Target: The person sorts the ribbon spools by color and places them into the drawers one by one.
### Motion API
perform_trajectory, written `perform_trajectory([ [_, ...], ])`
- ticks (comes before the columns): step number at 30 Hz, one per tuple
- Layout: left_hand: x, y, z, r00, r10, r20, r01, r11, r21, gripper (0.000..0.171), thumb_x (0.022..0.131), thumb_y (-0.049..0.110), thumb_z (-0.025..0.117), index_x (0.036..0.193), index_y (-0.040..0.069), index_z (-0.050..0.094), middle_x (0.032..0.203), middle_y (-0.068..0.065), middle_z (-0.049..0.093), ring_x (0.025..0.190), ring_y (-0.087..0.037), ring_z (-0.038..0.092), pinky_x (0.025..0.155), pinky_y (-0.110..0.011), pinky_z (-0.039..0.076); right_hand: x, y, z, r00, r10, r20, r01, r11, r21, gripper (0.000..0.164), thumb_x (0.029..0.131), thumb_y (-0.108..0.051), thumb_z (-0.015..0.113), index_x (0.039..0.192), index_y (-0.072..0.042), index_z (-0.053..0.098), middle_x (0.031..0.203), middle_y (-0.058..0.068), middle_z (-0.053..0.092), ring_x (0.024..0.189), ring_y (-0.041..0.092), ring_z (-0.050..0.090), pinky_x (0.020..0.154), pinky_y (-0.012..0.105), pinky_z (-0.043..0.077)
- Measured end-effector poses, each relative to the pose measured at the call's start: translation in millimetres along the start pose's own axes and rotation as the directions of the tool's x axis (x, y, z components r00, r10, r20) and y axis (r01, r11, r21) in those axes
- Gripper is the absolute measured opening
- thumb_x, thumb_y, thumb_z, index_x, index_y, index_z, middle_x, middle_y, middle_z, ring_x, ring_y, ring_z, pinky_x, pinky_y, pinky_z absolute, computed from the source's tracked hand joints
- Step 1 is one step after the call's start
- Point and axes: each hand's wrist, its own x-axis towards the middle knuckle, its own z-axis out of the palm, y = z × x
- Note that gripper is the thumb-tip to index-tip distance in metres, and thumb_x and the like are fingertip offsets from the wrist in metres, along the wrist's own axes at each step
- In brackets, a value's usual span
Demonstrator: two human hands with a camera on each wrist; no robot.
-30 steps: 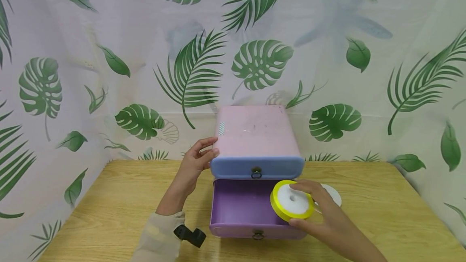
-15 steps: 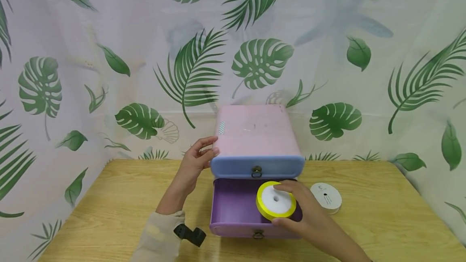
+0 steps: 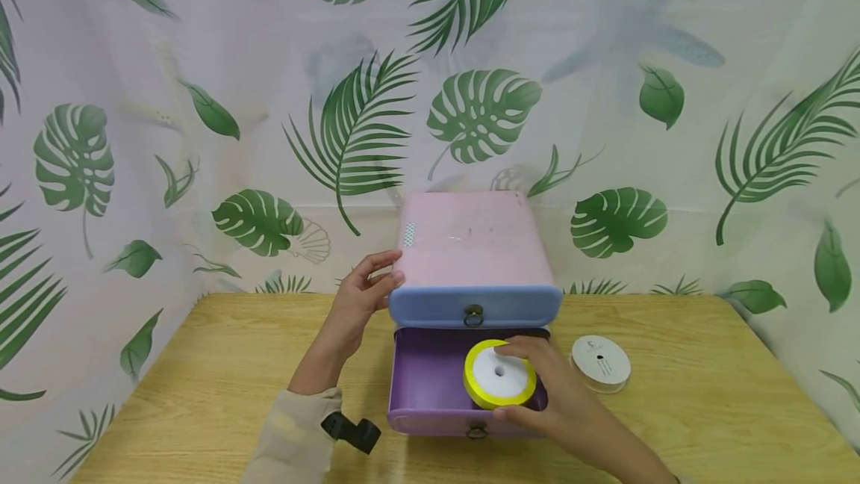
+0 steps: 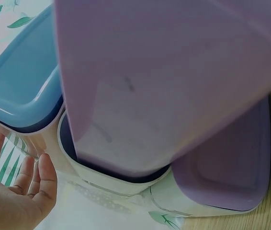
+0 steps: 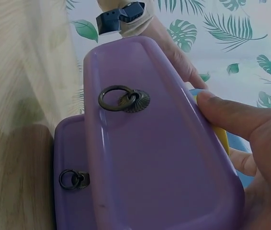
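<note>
My right hand (image 3: 554,394) holds a spool of yellow ribbon (image 3: 499,376) by its rim, thumb at the near side and fingers at the far side. The spool is tilted within the pulled-out purple drawer (image 3: 430,372), near its front right part. In the right wrist view the drawer front (image 5: 159,143) hides most of the spool. My left hand (image 3: 352,305) rests its fingertips against the left side of the small pink drawer cabinet (image 3: 470,245). Above the pulled-out drawer, the blue drawer (image 3: 430,308) is closed.
A white spool (image 3: 601,362) lies flat on the wooden table (image 3: 699,379), right of the cabinet. Another closed purple drawer (image 5: 71,191) sits below the pulled-out one. Behind stands a leaf-patterned backdrop (image 3: 470,36).
My right hand has carried the yellow ribbon spool left and slightly down, from the drawer's right edge to inside its outline. The white spool is now uncovered. My left hand stays put.
</note>
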Motion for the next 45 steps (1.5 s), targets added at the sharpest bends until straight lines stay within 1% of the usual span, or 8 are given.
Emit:
perform_trajectory([
  [11,-0.4,-0.4,0.4,1.0,-0.01,-0.005,0.01,1.0,0.014,0.044,0.095,0.014,0.058,0.138,0.01,0.05,0.14,-0.006,0.045,0.103,-0.007,0.055,0.08,-0.024,0.047,-1.8,-0.9,3.3,1.0,-0.005,0.001,0.005,1.0,0.006,0.063,0.073,-0.033,0.082,0.128,-0.02,0.054,0.133,0.004,0.053,0.121,0.022,0.049,0.097,0.038,0.045],
  [18,-0.8,-0.7,0.9,1.0,-0.007,-0.01,0.007,1.0,0.02,0.043,0.095,0.014,0.058,0.137,0.01,0.051,0.138,-0.006,0.046,0.102,-0.007,0.055,0.079,-0.025,0.046,-2.5,-2.0,5.5,1.0,-0.02,-0.002,0.02,1.0,0.005,0.061,0.072,-0.031,0.082,0.126,-0.019,0.057,0.133,0.008,0.054,0.121,0.027,0.05,0.094,0.049,0.044],
  [22,-0.7,-1.1,0.9,1.0,-0.005,-0.009,0.005,1.0,0.015,0.043,0.094,0.014,0.058,0.136,0.01,0.051,0.137,-0.005,0.046,0.102,-0.007,0.055,0.079,-0.024,0.046,-4.5,-2.8,3.6,1.0,0.004,0.019,-0.004,1.0,0.01,0.059,0.075,-0.034,0.08,0.127,-0.019,0.057,0.134,0.005,0.053,0.123,0.024,0.049,0.097,0.044,0.046],
  [25,-0.9,-1.0,0.6,1.0,-0.008,-0.008,0.009,1.0,0.006,0.043,0.094,0.014,0.058,0.136,0.01,0.051,0.137,-0.005,0.046,0.102,-0.007,0.055,0.079,-0.024,0.046,-7.1,-2.8,2.1,1.0,-0.008,0.012,0.008,1.0,0.012,0.057,0.077,-0.033,0.079,0.127,-0.019,0.057,0.134,0.003,0.054,0.124,0.018,0.049,0.1,0.034,0.045],
  [28,-1.3,-1.2,0.0,1.0,-0.01,-0.004,0.01,1.0,0.005,0.044,0.094,0.014,0.058,0.137,0.01,0.05,0.138,-0.005,0.046,0.103,-0.007,0.055,0.079,-0.024,0.046,-9.1,-1.9,1.1,0.998,-0.058,-0.028,0.058,0.998,0.015,0.056,0.077,-0.028,0.08,0.127,-0.02,0.057,0.132,0.003,0.055,0.124,0.011,0.047,0.102,0.021,0.041],
  [32,-1.3,-1.9,-0.7,1.0,-0.008,-0.003,0.009,1.0,0.009,0.044,0.095,0.015,0.058,0.137,0.01,0.05,0.14,-0.006,0.045,0.104,-0.007,0.055,0.08,-0.025,0.046,-11.9,0.5,0.2,0.984,-0.157,-0.085,0.159,0.987,0.023,0.058,0.074,-0.018,0.082,0.127,-0.017,0.057,0.126,0.004,0.058,0.122,0.004,0.048,0.102,0.012,0.035],
  [36,-0.4,-2.9,-1.0,1.0,-0.01,-0.006,0.01,1.0,0.008,0.043,0.094,0.014,0.058,0.137,0.01,0.05,0.139,-0.006,0.046,0.104,-0.007,0.055,0.081,-0.025,0.047,-17.8,4.6,-1.7,0.961,-0.25,-0.116,0.258,0.964,0.059,0.058,0.073,-0.008,0.081,0.126,-0.012,0.058,0.12,0.004,0.061,0.119,0.001,0.05,0.101,0.008,0.033],
  [45,1.2,-2.1,-1.3,1.0,-0.002,-0.007,0.002,1.0,0.011,0.043,0.095,0.013,0.057,0.137,0.008,0.05,0.139,-0.008,0.045,0.101,-0.005,0.056,0.078,-0.023,0.047,-39.7,5.7,-11.7,0.973,-0.227,-0.053,0.232,0.964,0.133,0.046,0.077,0.002,0.074,0.119,-0.014,0.063,0.109,-0.004,0.068,0.101,-0.001,0.059,0.083,0.013,0.046],
])
